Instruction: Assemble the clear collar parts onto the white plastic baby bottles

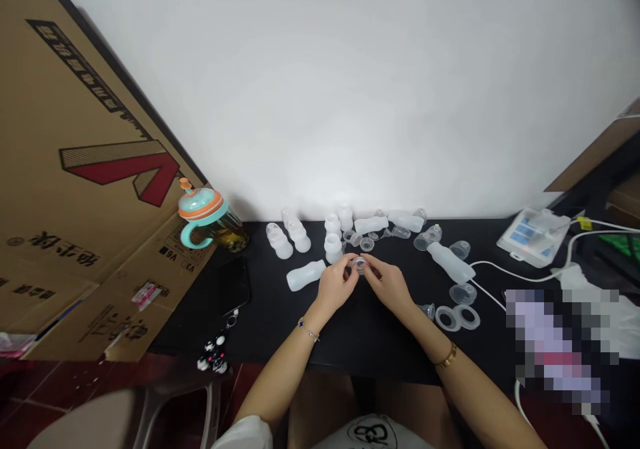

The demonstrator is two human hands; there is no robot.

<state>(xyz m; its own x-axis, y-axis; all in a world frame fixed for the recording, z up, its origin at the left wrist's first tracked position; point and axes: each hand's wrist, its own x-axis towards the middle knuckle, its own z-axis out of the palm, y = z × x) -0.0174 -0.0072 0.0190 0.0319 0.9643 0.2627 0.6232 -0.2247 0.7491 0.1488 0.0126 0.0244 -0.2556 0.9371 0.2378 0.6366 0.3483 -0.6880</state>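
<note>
My left hand (338, 285) and my right hand (388, 282) meet over the black table, both closed on a small clear ring-shaped part (359, 262) between their fingertips. Just left of my left hand lies a frosted white bottle body (305, 275) on its side. Behind the hands stand several white bottle bodies (333, 247), with clear rings and caps (367, 243) beside them. To the right of my right hand, another frosted bottle body (451, 263) lies among clear domed caps (463, 294). Two translucent rings (458, 317) rest near my right forearm.
Further left, assembled baby bottles (279, 241) stand by the wall. A teal-lidded cup (213, 219), a phone (235, 285) with a charm, and a large cardboard box (90, 169) are at the left. At the right are a white plastic case (534, 237), white cables and a blurred purple item (550, 349).
</note>
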